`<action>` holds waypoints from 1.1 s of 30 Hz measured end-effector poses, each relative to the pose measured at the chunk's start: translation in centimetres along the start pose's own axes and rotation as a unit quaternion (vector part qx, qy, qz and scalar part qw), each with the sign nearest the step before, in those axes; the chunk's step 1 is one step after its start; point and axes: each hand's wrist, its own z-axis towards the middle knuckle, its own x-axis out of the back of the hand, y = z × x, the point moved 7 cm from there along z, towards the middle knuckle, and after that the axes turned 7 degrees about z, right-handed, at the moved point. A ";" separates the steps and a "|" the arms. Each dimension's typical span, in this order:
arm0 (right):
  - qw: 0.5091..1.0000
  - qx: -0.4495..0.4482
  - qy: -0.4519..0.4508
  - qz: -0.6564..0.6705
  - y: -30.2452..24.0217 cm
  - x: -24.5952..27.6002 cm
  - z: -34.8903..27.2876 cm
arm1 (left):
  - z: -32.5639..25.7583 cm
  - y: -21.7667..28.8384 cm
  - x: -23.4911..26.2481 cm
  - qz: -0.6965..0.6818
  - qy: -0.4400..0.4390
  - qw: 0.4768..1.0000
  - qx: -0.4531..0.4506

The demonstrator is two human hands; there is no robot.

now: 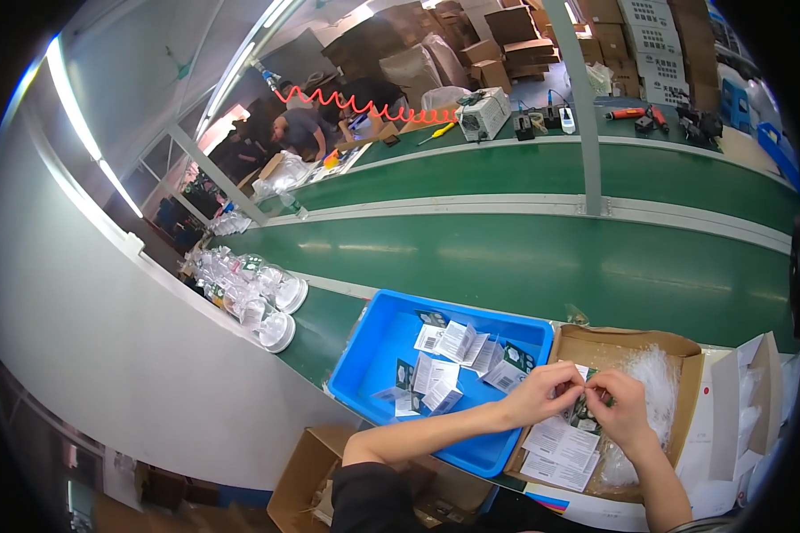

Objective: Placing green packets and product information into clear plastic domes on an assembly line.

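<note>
The room has a green surface [507,258] sweeping across the frame from middle left to right. Closest to me, at the lower edge, an open cardboard box [298,484] sits below a dark sleeve [364,497]. Just above, at lower right, a shallow brown tray [687,355] holds white leaflets [556,471], a dark green card [585,416] and a heap of clear plastic [653,386].

Over the tray, the left hand [547,393] and the right hand [620,404] come nearly tip to tip, fingers curled in toward the thumbs; whether either closes on anything, I can't tell. The card lies just below the fingertips, between the hands, seemingly nearer the right one, its long side running roughly up and down the frame. The hands cover part of it, and any thin piece between the fingertips is too small to make out.

Left of the tray, a blue bin [351,371] carries folded cards [458,342], partly behind the left forearm. Clear domes on white bases [276,329] stand farther off at middle left. Beyond, a red coiled hose [364,105] loops toward a pale boxy device [486,115], and a person [304,133] bends at upper left, blurred. Stacked cartons [658,53] fill the upper right.
</note>
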 end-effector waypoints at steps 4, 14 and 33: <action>1.000 0.008 0.012 0.012 -0.2 0.0 0.2 | -0.2 -0.4 0.1 0.001 0.010 1.000 0.002; 1.000 -0.011 0.016 0.018 -0.5 0.0 0.1 | -0.1 0.2 0.3 -0.011 0.023 1.000 -0.009; 0.999 -0.026 -0.024 -0.010 0.5 -0.3 0.1 | -0.4 -0.4 -0.2 0.006 0.007 1.000 0.018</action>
